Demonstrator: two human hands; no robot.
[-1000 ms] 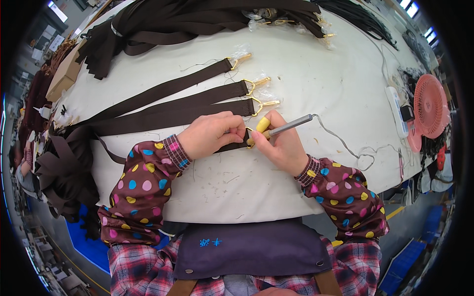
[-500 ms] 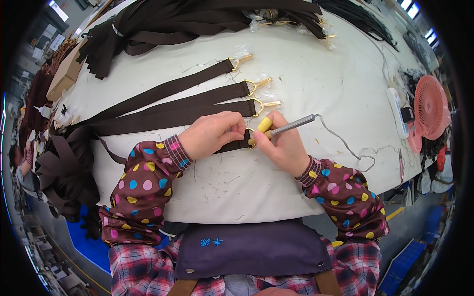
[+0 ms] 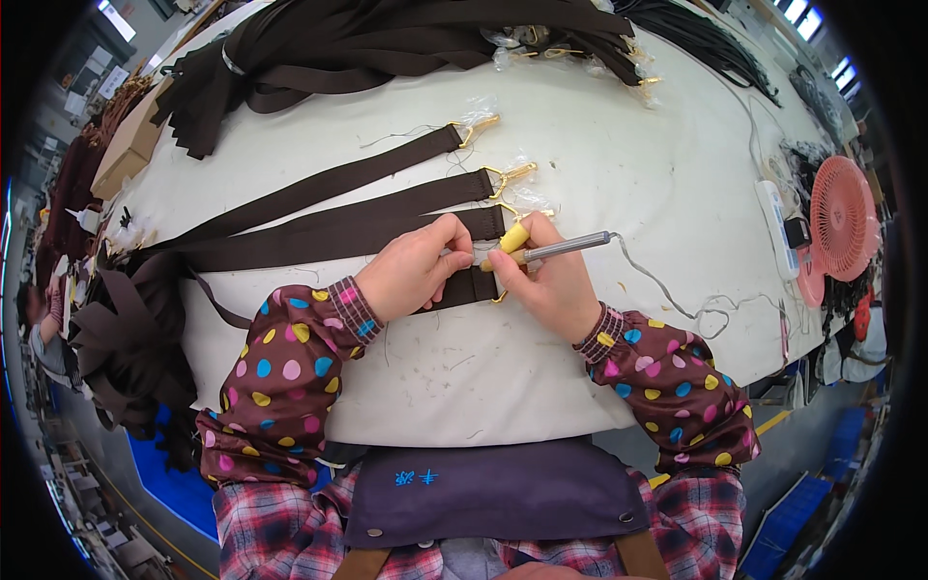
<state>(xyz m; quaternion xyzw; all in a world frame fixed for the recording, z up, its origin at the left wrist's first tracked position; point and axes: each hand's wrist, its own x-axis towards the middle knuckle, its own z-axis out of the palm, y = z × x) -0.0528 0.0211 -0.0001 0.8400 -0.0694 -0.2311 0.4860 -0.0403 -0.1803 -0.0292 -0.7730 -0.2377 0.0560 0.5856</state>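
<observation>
Thumb and forefinger of my left hand (image 3: 408, 273) are pinched together over the end of the nearest dark brown webbing strap (image 3: 472, 287); what they pinch is too small to make out. My right hand (image 3: 561, 288) grips a grey corded pen-shaped tool (image 3: 572, 246), its tip pointing left, close to the left fingertips. A yellow finger cover (image 3: 515, 236) sits on the right forefinger. Beyond the hands lie a second strap (image 3: 435, 229), a third strap (image 3: 406, 197) and a farther strap (image 3: 367, 170). Gold metal clasps (image 3: 510, 178) in clear plastic end these straps.
Across the back lies a large bundle of brown straps (image 3: 358, 43). Loose strap lengths (image 3: 130, 329) hang over the table's left edge. At the right stand a pink fan (image 3: 844, 215) and a white power strip (image 3: 776, 222). The tool's cable (image 3: 657, 295) trails rightward over the white table (image 3: 464, 377).
Both hands have shifted slightly, bringing the tool's tip left toward the left fingertips. The nearest strap's end has moved a little toward me; the other straps have shifted slightly.
</observation>
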